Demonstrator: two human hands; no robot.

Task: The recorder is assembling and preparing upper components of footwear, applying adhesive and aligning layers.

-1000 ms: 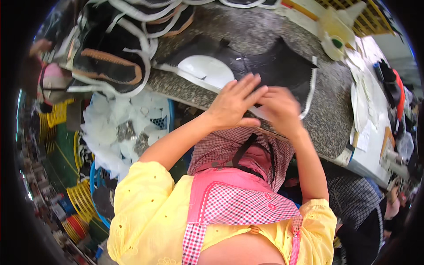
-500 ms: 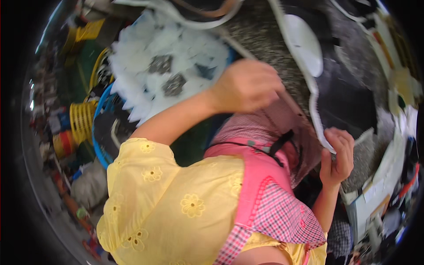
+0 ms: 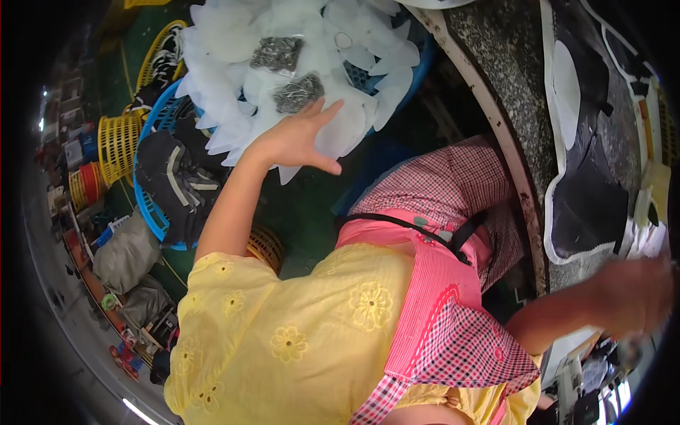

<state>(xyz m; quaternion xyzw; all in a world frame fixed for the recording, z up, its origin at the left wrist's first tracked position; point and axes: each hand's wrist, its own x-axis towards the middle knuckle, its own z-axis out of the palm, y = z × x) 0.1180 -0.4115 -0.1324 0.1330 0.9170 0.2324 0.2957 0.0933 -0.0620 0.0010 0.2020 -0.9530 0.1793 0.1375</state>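
My left hand [image 3: 296, 140] reaches out to my left, fingers spread, over a heap of white cut pieces [image 3: 283, 64] piled in a basket. Its fingertips touch the edge of the heap and hold nothing. Two dark grey patterned pieces [image 3: 297, 92] lie on the white pile just beyond the fingers. My right hand [image 3: 634, 294] is blurred at the right edge, over the speckled worktable [image 3: 510, 106], near a black shoe upper piece with white trim [image 3: 588, 191]. Whether that hand holds anything cannot be made out.
A blue basket [image 3: 152, 212] with dark shoe uppers stands on the floor to my left. Yellow baskets [image 3: 117, 142] stand farther out. A pale yellow object [image 3: 655, 188] lies on the table by the right edge. Grey bags [image 3: 127, 251] lie on the floor.
My head has turned left and down. My left hand left the black piece on the table and swung out to the white pile. My right hand moved to the table's right side.
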